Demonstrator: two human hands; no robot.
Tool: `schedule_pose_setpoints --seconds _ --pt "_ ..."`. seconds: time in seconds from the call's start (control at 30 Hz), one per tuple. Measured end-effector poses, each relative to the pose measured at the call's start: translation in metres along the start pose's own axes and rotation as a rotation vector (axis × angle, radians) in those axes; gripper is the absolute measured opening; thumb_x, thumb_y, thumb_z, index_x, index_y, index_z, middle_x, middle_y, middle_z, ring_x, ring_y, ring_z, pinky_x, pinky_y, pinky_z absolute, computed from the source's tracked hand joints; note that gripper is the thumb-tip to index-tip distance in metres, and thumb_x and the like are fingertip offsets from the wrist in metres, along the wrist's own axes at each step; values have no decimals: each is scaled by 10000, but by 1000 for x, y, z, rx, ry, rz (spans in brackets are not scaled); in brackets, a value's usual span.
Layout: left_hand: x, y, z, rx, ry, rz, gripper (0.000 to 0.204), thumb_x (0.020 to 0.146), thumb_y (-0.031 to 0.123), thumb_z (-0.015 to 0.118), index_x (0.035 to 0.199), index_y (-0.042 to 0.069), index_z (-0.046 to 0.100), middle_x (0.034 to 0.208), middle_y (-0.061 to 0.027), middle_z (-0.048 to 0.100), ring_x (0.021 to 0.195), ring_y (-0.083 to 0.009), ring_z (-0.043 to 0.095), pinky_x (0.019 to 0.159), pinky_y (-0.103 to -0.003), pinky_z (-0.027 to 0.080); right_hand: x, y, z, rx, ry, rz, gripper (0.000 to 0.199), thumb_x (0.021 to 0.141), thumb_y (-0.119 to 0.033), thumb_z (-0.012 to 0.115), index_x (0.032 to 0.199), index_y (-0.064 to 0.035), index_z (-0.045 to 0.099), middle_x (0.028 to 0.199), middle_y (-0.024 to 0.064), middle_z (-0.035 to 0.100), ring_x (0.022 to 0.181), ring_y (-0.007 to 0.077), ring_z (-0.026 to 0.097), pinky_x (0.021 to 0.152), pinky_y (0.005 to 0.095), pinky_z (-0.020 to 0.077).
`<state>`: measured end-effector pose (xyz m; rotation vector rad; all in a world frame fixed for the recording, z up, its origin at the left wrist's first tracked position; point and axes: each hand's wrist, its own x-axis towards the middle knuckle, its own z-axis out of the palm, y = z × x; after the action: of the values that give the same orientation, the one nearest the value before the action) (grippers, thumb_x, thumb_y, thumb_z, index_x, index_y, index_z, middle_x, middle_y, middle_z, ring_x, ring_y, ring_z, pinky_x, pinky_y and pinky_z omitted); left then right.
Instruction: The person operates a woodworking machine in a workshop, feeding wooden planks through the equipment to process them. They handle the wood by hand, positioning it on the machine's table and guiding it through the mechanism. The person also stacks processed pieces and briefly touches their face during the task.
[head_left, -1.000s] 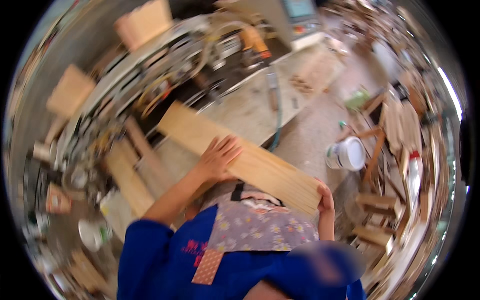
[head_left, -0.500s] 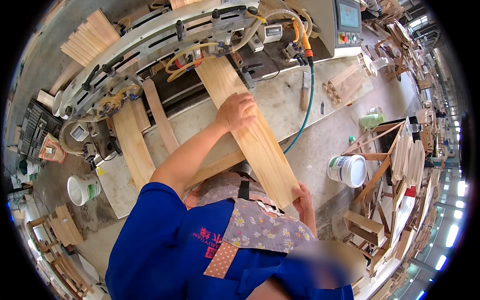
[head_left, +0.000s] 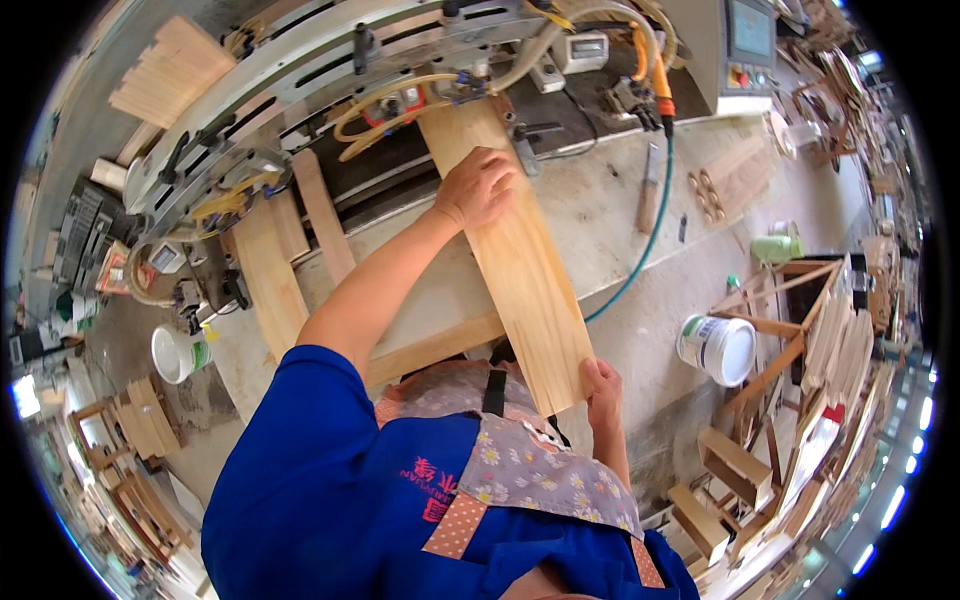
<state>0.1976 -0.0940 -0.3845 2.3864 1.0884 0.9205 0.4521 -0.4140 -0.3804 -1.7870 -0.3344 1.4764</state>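
Observation:
A long pale wooden board (head_left: 535,290) slants from the machine's edge down toward my body, its far end under the clamp hardware. My left hand (head_left: 480,187) is closed on its upper part, fingers bent together and pressing on the face. At the near right corner, my right hand (head_left: 602,392) pinches the board with the thumb on top; its other fingers are mostly hidden below. To the left, a narrow wooden strip (head_left: 322,215) and a wider board (head_left: 268,280) lie with their far ends at the machine. A wooden bar (head_left: 435,348) crosses beneath the board I hold.
The machine's slotted metal rail (head_left: 310,80) spans the far side, with yellow hoses. A teal hose (head_left: 652,235) hangs at the right, near a brush-like tool (head_left: 650,190) and wooden pieces (head_left: 735,180). White buckets (head_left: 717,348) and a wooden rack (head_left: 790,350) stand beyond the table.
The view has shifted, so the surroundings sit farther right. My left hand's fingers are more bent on the board. My right hand still holds the near corner, its thumb now plainly on top.

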Motion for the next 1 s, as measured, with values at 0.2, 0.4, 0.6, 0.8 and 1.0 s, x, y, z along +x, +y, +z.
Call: schedule_pose_setpoints --seconds 0.2,0.4,0.6,0.8,1.0 --pt "19 -26 4 0 29 14 232 740 101 635 958 88 560 1069 -50 569 1027 -262 535 841 -364 484 23 -5 11 -33 -29 -5 330 914 -257 594 1078 29 612 922 38 653 779 101 608 675 246 477" --pt "18 -23 2 30 53 -5 228 752 119 636 958 91 540 1055 -48 563 1029 -261 531 819 -364 490 18 -14 18 28 -45 -4 320 918 -261 589 1048 31 609 916 44 652 787 106 608 703 246 482" --pt "20 -22 1 -4 84 25 223 754 122 642 946 88 533 1034 -42 567 989 -261 548 778 -367 501 15 -13 14 49 -59 25 296 912 -251 593 1018 24 614 917 42 651 788 104 605 700 247 478" --pt "21 -22 2 -2 83 37 225 742 107 652 932 83 532 1035 -44 571 979 -265 553 786 -372 497 10 -32 24 -53 0 77 320 854 -228 653 1053 22 640 899 35 657 812 104 584 727 241 440" --pt "21 -25 0 20 72 36 230 748 119 644 944 78 530 1050 -67 569 997 -281 544 826 -375 484 32 -90 71 -964 144 -768 667 748 -288 735 1317 -51 480 1302 243 483 1229 381 426 1022 445 348"
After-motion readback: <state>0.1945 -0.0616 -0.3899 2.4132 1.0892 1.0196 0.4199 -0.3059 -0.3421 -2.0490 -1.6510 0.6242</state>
